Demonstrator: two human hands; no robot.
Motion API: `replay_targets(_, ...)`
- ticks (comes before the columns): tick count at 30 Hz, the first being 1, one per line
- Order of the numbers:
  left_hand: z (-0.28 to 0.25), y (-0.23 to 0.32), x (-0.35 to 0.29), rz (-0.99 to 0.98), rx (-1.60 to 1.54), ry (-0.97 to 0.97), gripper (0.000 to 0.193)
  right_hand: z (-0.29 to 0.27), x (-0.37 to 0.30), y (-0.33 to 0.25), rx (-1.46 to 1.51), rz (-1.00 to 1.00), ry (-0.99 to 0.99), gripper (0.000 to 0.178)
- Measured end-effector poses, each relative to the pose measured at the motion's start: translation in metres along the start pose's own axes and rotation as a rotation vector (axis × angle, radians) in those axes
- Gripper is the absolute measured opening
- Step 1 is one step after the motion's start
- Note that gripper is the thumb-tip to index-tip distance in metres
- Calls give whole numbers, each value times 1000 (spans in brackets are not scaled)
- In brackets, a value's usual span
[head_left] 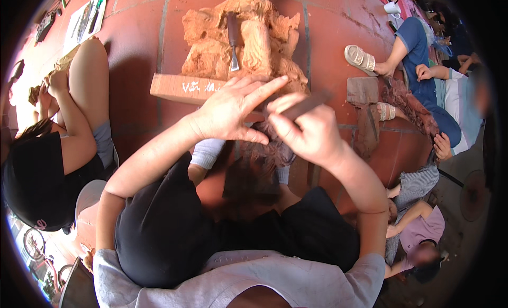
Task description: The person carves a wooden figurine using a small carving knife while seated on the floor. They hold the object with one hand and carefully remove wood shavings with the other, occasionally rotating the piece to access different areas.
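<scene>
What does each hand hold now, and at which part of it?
The right hand grips a dark carving tool around its handle. The left hand holds nothing; its fingers lie spread over the wood carving.

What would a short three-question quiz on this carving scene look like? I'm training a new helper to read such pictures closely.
1. True or false: the right hand grips a dark tool handle.
2. Where does the spare chisel lie? A) on the pale wood carving B) on the tiled floor C) in the left hand
3. Fill in: the left hand rests with fingers spread on the dark ______ held over the lap.

Key: 1 true; 2 A; 3 carving.
</scene>
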State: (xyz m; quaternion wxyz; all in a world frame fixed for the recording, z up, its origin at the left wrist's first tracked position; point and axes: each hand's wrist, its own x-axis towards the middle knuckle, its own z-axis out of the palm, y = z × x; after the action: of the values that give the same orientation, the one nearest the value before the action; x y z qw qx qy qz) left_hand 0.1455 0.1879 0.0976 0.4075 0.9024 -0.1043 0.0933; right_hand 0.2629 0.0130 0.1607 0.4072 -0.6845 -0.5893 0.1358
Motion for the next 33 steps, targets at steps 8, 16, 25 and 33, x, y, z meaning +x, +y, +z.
replay_targets(8, -2, 4, 3, 1, 97, -38, 118, -6, 7, -4, 17, 96, 34, 15)
replay_targets(16, -1, 6, 6, -8, 101, -66, 118, 1, -5, 3, 22, 37, 41, 12)
replay_targets(25, -2, 6, 4, -5, 100, -58, 122, 4, -9, 11, 24, -2, 45, 15)
replay_targets(33, -2, 5, 6, 3, 130, -69, 123, -2, -13, 13, 86, 3, -68, 17)
